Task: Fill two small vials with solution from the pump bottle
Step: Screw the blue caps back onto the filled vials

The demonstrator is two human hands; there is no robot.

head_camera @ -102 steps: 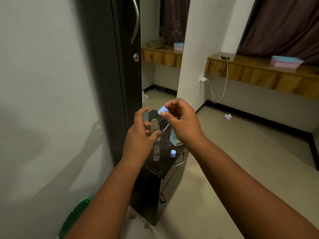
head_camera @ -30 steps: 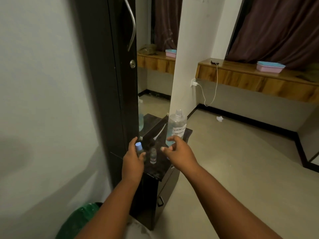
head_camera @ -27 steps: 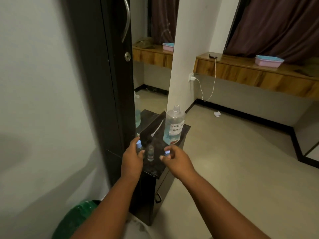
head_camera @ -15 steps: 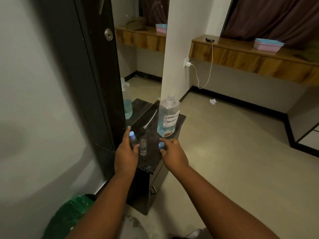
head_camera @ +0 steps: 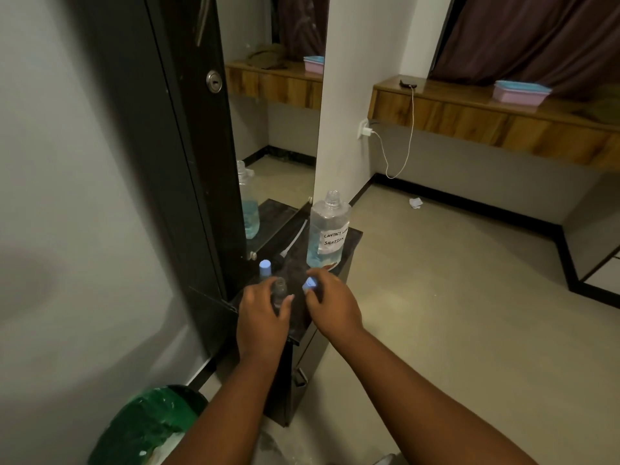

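A clear solution bottle (head_camera: 327, 231) with blue liquid and a handwritten label stands uncapped at the back of a small dark cabinet top (head_camera: 350, 238). Its pump with a white tube (head_camera: 292, 244) lies beside it. A capped vial with a blue cap (head_camera: 265, 266) stands near the mirror. My left hand (head_camera: 263, 317) grips an uncapped clear vial (head_camera: 279, 290) on the cabinet. My right hand (head_camera: 330, 305) pinches a small blue cap (head_camera: 309, 283) just right of that vial.
A dark mirror frame (head_camera: 188, 162) rises left of the cabinet. A green bin (head_camera: 147, 427) sits on the floor at lower left. A wooden shelf (head_camera: 486, 119) with a pink box (head_camera: 520, 92) and a charger cable (head_camera: 402, 146) runs along the far wall.
My left hand let go of the capped vial and took hold of the uncapped one. My right hand lifted the blue cap off the cabinet top. The view tilted down.
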